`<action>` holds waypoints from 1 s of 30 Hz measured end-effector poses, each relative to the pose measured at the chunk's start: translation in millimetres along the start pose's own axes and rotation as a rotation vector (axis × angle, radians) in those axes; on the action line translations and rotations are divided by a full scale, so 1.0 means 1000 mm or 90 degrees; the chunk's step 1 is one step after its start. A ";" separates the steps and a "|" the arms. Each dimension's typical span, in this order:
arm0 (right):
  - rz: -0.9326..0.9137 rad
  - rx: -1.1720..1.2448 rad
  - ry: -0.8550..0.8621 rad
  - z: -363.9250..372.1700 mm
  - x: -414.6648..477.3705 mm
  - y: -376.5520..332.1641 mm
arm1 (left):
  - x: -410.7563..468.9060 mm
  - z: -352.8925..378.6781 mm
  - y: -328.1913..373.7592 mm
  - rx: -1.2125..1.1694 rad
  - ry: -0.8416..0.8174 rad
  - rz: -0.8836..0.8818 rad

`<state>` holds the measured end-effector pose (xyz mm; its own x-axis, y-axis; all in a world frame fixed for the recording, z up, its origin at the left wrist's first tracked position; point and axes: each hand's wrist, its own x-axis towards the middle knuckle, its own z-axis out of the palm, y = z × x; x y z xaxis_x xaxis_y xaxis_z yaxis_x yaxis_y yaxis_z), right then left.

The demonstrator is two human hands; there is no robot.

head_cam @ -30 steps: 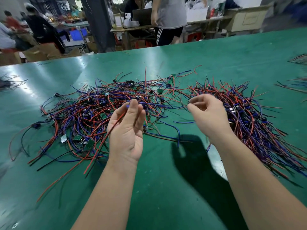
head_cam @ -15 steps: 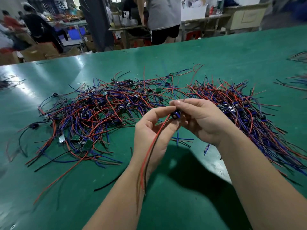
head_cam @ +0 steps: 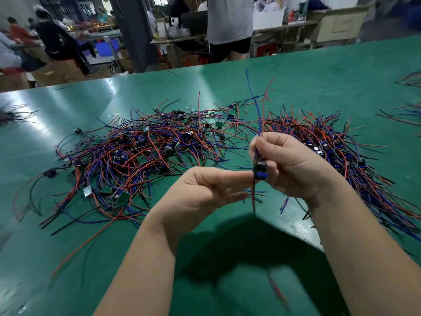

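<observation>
My right hand (head_cam: 293, 165) pinches one red-and-blue-wired black module (head_cam: 259, 170) in its fingers; my left hand (head_cam: 205, 192), fingers nearly straight, touches it. The tangled wire heap (head_cam: 136, 156) on the green desk (head_cam: 296, 76) lies mostly unsorted.

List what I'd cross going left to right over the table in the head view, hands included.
From the left: small wire bundle → tangled wire pile → left hand → wired module, in the right hand's grip → right hand → second wire pile → stray wires at the right edge.
</observation>
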<state>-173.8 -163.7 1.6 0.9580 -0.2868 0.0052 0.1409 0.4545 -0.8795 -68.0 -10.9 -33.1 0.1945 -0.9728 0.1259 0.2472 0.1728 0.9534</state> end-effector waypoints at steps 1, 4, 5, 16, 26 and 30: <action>0.007 -0.023 -0.009 0.001 -0.001 0.001 | 0.002 0.001 0.002 -0.038 0.038 -0.024; 0.025 -0.141 0.002 0.000 0.002 0.007 | 0.009 0.005 0.003 -0.035 0.168 -0.081; 0.034 -0.178 0.010 -0.001 0.004 0.008 | 0.010 0.006 0.000 0.004 0.198 -0.081; -0.079 -0.400 0.299 -0.027 0.015 0.011 | 0.006 0.012 -0.012 0.180 0.096 -0.305; -0.377 -0.294 0.579 -0.037 0.016 -0.001 | 0.005 0.012 -0.009 0.251 0.136 -0.288; -0.449 -0.386 0.554 -0.021 0.014 0.000 | 0.010 -0.003 -0.005 0.124 0.398 -0.172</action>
<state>-165.9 -185.6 -8.9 0.2103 -0.8684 0.4491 0.1940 -0.4131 -0.8898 -64.7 -20.6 -37.0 0.6733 -0.6968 -0.2473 0.2007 -0.1496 0.9682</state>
